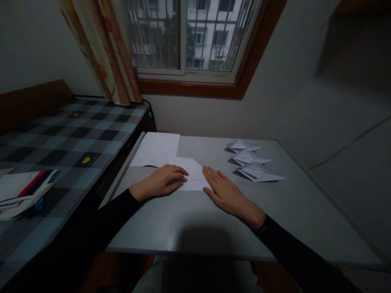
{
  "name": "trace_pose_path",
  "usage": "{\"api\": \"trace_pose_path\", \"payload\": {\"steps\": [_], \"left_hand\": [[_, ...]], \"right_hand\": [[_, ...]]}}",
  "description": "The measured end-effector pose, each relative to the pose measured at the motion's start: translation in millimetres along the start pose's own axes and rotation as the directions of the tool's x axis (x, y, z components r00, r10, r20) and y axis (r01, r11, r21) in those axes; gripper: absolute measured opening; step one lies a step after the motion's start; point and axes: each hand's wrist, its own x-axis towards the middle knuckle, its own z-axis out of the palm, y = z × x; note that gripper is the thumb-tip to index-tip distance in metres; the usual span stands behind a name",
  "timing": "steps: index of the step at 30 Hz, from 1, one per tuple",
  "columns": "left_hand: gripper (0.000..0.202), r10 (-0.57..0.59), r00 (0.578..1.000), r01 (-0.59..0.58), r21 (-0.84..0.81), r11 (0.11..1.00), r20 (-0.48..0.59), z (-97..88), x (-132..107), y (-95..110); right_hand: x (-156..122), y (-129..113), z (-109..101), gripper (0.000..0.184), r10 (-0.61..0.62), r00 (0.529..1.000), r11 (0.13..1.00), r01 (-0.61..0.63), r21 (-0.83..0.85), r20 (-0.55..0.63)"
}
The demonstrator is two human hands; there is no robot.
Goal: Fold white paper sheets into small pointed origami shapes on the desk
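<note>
A sheet of white paper point(191, 167) lies on the table between my hands, with its right-hand corners folded in. My left hand point(163, 180) rests on the left part of this sheet, palm down with the fingers loosely bent and apart. Flat along the folded right edge lies my right hand point(224, 189), its fingers stretched out and the thumb spread toward me. Neither hand grips anything. Part of the sheet is hidden under the left hand.
White paper point(157, 146) lies at the table's back left. Three folded paper shapes point(259, 171) stand in a row at the right. A bed with a checked cover point(100, 126) adjoins the table's left side, bearing a pile of papers or cloth point(23, 191). A window wall is behind.
</note>
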Motion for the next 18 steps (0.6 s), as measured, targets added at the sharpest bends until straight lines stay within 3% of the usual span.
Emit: {"api": "trace_pose_path", "payload": {"steps": [4,7,10,13,15,18], "left_hand": [[0.02,0.015,1.0,-0.016,0.063,0.998,0.013,-0.9,1,-1],[0.025,-0.019,0.997,0.031,0.169,0.985,-0.073,-0.5,2,-4],[0.066,-0.138,0.96,0.191,0.213,0.958,-0.243,1.1,3,-9],[0.1,-0.25,0.908,0.314,0.153,0.937,-0.335,3.3,2,-14],[0.099,-0.293,0.894,0.334,0.07,0.94,-0.338,4.2,2,-15],[0.088,-0.272,0.897,0.267,-0.065,0.962,-0.349,4.0,2,-13]], "right_hand": [[-5,0,-3,0.072,0.004,1.0,1.0,-0.004,0.015,0.012],[-4,0,-2,0.072,0.002,1.0,1.0,-0.002,0.027,-0.008],[-2,1,-2,0.072,0.0,1.0,0.999,0.0,0.038,-0.012],[-3,2,-2,0.071,0.001,1.0,0.999,-0.001,0.045,-0.008],[-3,3,-2,0.072,0.001,1.0,0.999,-0.001,0.042,-0.007],[-4,3,-3,0.072,0.001,1.0,0.999,-0.001,0.039,-0.003]]}}
